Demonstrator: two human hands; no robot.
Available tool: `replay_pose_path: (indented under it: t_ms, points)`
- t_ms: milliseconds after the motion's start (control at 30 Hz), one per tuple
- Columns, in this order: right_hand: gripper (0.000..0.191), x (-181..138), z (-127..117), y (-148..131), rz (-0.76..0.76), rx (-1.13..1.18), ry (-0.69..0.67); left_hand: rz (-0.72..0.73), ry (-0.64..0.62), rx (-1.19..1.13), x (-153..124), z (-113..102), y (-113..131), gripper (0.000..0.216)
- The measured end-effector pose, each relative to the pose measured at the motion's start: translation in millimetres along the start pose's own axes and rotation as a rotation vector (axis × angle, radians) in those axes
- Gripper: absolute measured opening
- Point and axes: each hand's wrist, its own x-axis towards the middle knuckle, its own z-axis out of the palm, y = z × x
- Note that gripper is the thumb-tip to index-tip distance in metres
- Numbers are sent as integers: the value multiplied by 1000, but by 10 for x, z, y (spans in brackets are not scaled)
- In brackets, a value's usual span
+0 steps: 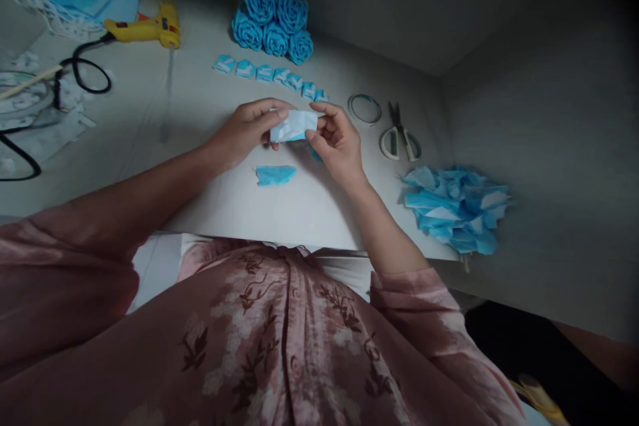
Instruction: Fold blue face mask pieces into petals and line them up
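Strip is hovering above the worktop, in from the near edge; the grip of the left hand is pinching its left end, that of the right hand its right end; a scrap is lying between the hands and the near edge; folded pieces are forming a row beyond the hands; rolls are sitting stacked by the far edge; scissors are lying toward the right edge; a heap is occupying the near right corner.

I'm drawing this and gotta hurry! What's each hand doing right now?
Left hand: closed, holding the pale blue piece by its left end.
Right hand: closed, holding the same piece at its right end.
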Motion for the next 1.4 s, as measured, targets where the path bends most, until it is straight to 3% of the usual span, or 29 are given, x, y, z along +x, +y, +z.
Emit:
replay_pose_path:
  t_ms: [300, 533, 933, 1200, 1300, 1400]
  points:
    - [66, 0, -3, -8, -28, -32, 18, 47, -21, 65, 8, 4, 22, 65]
    - [69, 10, 11, 12, -9, -20, 25, 22, 68, 72, 7, 1, 42, 46]
    - [90, 25, -9, -43, 61, 109, -104, 143, -12, 136, -29, 29, 19, 44]
    - [81, 10, -1, -65, 44, 25, -98, 85, 39, -19, -30, 18, 79, 49]
    - [83, 17, -10, -57, 7, -1, -48, 51, 49, -154, -11, 14, 81, 45]
    - [85, 28, -7, -41, -20, -35, 6, -20, -8, -125, -2, 14, 41, 34]
